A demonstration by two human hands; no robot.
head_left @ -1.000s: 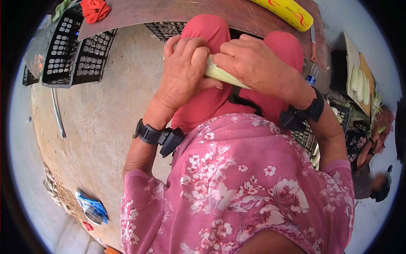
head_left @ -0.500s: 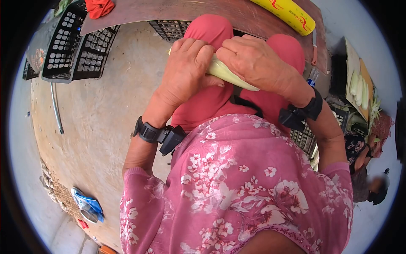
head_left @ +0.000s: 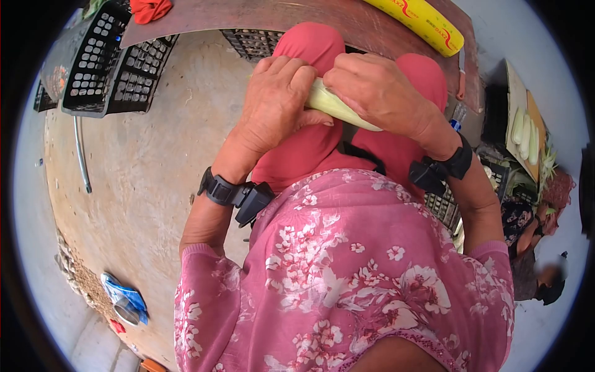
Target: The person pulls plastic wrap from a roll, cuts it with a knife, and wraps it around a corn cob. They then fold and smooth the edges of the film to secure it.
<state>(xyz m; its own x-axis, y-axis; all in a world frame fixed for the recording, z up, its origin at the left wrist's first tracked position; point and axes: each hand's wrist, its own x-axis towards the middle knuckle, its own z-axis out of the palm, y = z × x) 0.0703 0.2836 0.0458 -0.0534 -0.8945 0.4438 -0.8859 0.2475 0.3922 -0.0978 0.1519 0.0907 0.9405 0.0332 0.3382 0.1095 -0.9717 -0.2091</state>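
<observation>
A pale green ear of corn in its husk (head_left: pixel 339 108) lies across both hands, above my knees. My left hand (head_left: pixel 277 96) wraps round one end, its thumb pressed along the near side. Closed over the upper side of the corn is my right hand (head_left: pixel 379 93), with its fingertips curled down out of sight. Both hands hide much of the ear, and only the stretch between them and the right-hand tip show. I cannot make out whether the fingers pinch a husk leaf.
Ahead stands a brown table (head_left: pixel 248 17) with a yellow roll of wrap (head_left: pixel 427 25), a knife (head_left: pixel 461 74) and a red cloth (head_left: pixel 150 9). Black crates (head_left: pixel 133 77) are at the left. Several corn ears (head_left: pixel 525 135) lie on a board at right, near another person (head_left: pixel 527 229).
Both hands keep their hold on the corn. My right fingers have shifted slightly over it; the whole view has moved a little.
</observation>
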